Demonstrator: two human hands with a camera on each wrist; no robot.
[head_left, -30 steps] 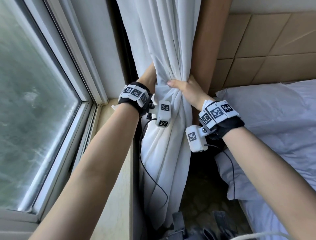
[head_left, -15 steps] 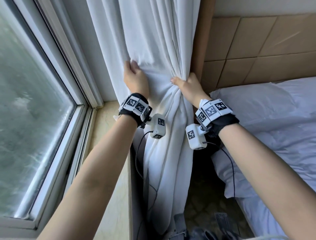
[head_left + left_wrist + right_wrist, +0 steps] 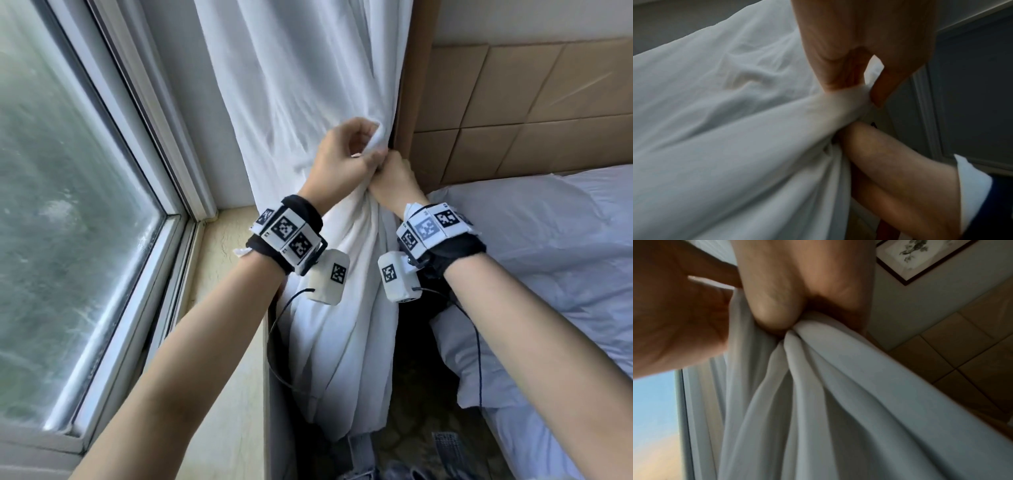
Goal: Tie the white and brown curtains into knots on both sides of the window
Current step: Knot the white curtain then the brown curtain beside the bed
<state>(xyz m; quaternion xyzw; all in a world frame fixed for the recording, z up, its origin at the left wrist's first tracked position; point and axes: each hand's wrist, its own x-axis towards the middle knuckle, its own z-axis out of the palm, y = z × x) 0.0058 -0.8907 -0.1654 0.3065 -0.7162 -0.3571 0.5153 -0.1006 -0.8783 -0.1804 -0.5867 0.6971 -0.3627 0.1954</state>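
At the window's right side, beside the bed point(image 3: 548, 246), a person's left hand point(image 3: 337, 164) clenched a fold of the white curtain point(image 3: 301, 85), drawing it across, while the right hand point(image 3: 394, 181) gripped the gathered bunch just below, apparently to cinch a knot. The soft, creased cloth fell in long pleats past the sill point(image 3: 219, 274). The smooth brown curtain point(image 3: 416, 68) hung untied behind.

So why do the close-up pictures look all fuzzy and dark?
Head view: bright and fairly sharp, daylight from the window on the white curtain. Left wrist view: dim and blurry, the left hand soft-edged. Right wrist view: also dim and smeared, the right hand blurred against the cloth.
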